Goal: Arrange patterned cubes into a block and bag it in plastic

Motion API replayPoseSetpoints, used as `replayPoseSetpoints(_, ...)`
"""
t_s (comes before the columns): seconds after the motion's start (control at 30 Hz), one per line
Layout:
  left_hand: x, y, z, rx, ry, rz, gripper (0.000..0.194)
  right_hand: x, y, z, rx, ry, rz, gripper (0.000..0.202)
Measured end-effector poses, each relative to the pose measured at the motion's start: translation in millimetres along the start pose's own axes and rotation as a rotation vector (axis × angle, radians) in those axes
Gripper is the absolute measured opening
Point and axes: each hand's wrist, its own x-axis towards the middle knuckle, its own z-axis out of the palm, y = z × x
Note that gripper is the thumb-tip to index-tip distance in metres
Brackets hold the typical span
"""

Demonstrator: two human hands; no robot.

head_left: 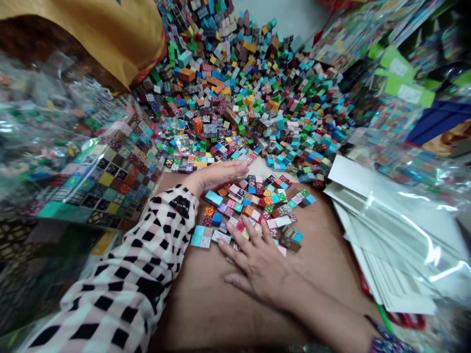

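Many small patterned cubes [252, 213], some joined in short rows, lie spread on a brown board [221, 294]. My right hand [257, 260] rests flat over the near side of this spread, fingers apart, the fingertips touching several cubes. On the far left of the spread, my left hand [222, 172] is held on edge with its fingers stretched out together. It stands between the loose cubes and a large heap of cubes [239, 113]. Neither hand grips anything. Some cubes are hidden beneath my right palm and fingers.
The heap climbs toward the wall behind. Left are clear bags [37, 117] and a packed block of cubes [114, 171] in plastic film, below a yellow sack [121, 34]. To the right lie stacked white sheets [353, 196], clear plastic wrapping [415, 225] and green labels [408, 78].
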Motion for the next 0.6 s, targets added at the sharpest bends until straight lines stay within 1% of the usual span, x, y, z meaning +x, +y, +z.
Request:
replayPoseSetpoints(0.07, -14, 12, 4.7, 0.085, 0.034, 0.011, 0.058, 1, -1, -3, 0.023, 0.001, 0.02, 0.063)
replayPoseSetpoints(0.13, -33, 22, 10.3, 0.258, 0.06, 0.024, 0.057, 1, 1, -12, 0.049, -0.011, 0.016, 0.064)
replayPoseSetpoints(0.17, -43, 26, 13.7, 0.38, 0.059, 0.026, 0.057, 0, 3, -18, 0.067, -0.011, 0.008, 0.064)
replayPoseSetpoints(0.23, -66, 28, 22.2, 0.553, 0.099, 0.084, 0.052, -8, 11, -33, 0.114, 0.039, 0.009, 0.062)
replayPoseSetpoints(0.27, -79, 26, 27.4, 0.61, 0.131, 0.136, 0.048, -15, 15, -40, 0.137, 0.098, 0.046, 0.06)
replayPoseSetpoints(0.3, -92, 22, 33.0, 0.668, 0.188, 0.2, 0.044, -23, 20, -45, 0.152, 0.171, 0.107, 0.058)
replayPoseSetpoints(0.37, -118, 8, 44.6, 0.852, 0.378, 0.304, 0.039, -45, 26, -49, 0.141, 0.291, 0.261, 0.053)
replayPoseSetpoints(0.43, -142, -10, 55.1, 1.045, 0.521, 0.309, 0.041, -67, 26, -42, 0.112, 0.341, 0.369, 0.049)
replayPoseSetpoints(0.47, -152, -20, 59.5, 1.13, 0.537, 0.282, 0.043, -76, 23, -35, 0.109, 0.346, 0.413, 0.049)
replayPoseSetpoints(0.53, -166, -38, 67.1, 1.254, 0.526, 0.189, 0.054, -86, 15, -19, 0.108, 0.351, 0.474, 0.054)
replayPoseSetpoints(0.6, -171, -51, 73.6, 1.326, 0.527, 0.122, 0.064, -86, 5, -4, 0.092, 0.345, 0.526, 0.062)
